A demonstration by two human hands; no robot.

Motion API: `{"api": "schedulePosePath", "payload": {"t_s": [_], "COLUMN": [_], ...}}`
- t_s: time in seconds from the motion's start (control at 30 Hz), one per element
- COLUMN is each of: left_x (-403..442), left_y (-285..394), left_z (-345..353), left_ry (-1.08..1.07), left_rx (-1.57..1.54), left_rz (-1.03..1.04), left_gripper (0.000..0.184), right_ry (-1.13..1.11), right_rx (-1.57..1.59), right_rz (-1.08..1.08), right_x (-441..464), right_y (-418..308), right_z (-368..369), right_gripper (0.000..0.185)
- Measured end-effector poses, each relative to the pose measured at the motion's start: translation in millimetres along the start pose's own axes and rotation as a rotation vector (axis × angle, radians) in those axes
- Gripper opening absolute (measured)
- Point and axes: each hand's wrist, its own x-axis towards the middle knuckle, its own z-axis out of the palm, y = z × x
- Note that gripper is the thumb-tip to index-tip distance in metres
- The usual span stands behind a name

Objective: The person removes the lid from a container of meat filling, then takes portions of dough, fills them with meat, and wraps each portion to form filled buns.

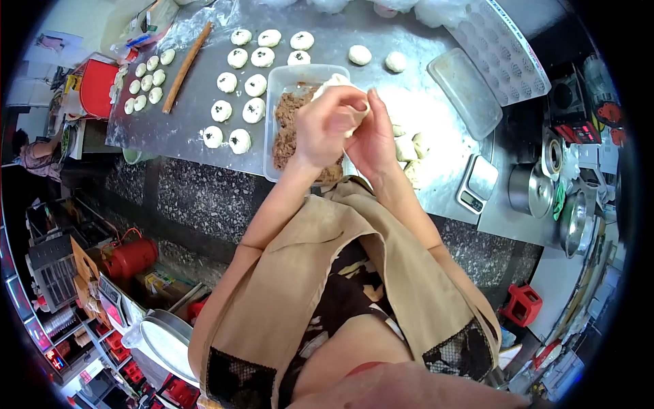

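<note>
Both hands are raised above a clear plastic tub [271, 102] of brown minced filling [289, 126]. Between them is a piece of pale dough [335, 83], its white edge showing above the fingers. My left hand [321, 129] is curled round the dough from the left. On the right side, my right hand [373, 140] pinches the dough's edge with its fingers. Whether filling sits inside the dough is hidden by the hands. Several uncooked dough pieces [407, 148] lie on the floured table just right of my right hand.
Rows of round filled buns [255, 85], some dark-topped, stand left of the tub. Beyond them lies a wooden rolling pin [187, 67]. At right are a plastic lid [466, 92], a digital scale [478, 184] and a metal pot [530, 191]. Another person [42, 153] is at far left.
</note>
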Motion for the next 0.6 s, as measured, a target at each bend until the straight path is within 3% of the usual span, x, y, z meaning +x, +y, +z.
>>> {"api": "schedulePosePath", "payload": {"t_s": [0.03, 0.1, 0.17, 0.23, 0.27, 0.3, 0.37, 0.4, 0.43, 0.5, 0.57, 0.6], "left_x": [-4.5, 6.1, 6.7, -4.2, -5.3, -4.9, -4.1, -3.0, -2.8, -4.7, -1.4, 5.6], "left_y": [5.1, 3.3, -0.1, -18.1, -21.6, -25.2, -29.2, -25.6, -26.2, -27.0, -19.7, -8.8], "left_z": [0.1, -11.3, -9.9, -0.3, 5.7, 5.7, 7.6, 9.9, 10.7, 10.3, 12.1, 15.8], "left_ry": [0.081, 0.386, 0.367, 0.102, 0.161, 0.158, 0.113, 0.144, 0.143, 0.123, 0.128, 0.192], "left_rx": [-0.333, -0.195, -0.012, -0.596, -0.577, -0.576, -0.293, -0.148, -0.149, 0.094, 0.033, -0.236], "left_rz": [-0.149, -0.056, -0.094, -0.496, -0.53, -0.531, -0.433, -0.3, -0.3, -0.027, -0.083, -0.2], "left_gripper": [0.033, 0.035, 0.04, 0.041, 0.038, 0.038, 0.032, 0.027, 0.027, 0.027, 0.027, 0.026], "right_ry": [-0.002, -0.001, -0.037, 0.026, 0.019, 0.019, 0.056, 0.115, 0.116, 0.157, 0.241, 0.209], "right_rx": [-0.002, -0.045, 0.047, 0.034, -0.037, -0.035, -0.42, -0.448, -0.448, -0.561, -0.553, -0.527], "right_rz": [-0.005, -0.027, 0.009, 0.0, -0.057, -0.058, -0.161, -0.216, -0.218, -0.405, -0.398, -0.391], "right_x": [0.2, -4.9, -7.7, -2.3, -1.0, -0.5, -2.4, -0.7, 2.5, 6.3, 8.9, 10.7], "right_y": [-3.2, -12.1, -13.2, -3.8, -0.9, -1.0, -2.1, -0.5, 1.0, 3.5, 2.5, 1.6], "right_z": [0.7, 11.0, 11.7, 10.4, 11.2, 10.3, 5.8, 2.7, -2.4, -10.6, -8.2, -8.0], "right_gripper": [0.048, 0.041, 0.038, 0.038, 0.04, 0.04, 0.039, 0.033, 0.033, 0.025, 0.02, 0.02]}}
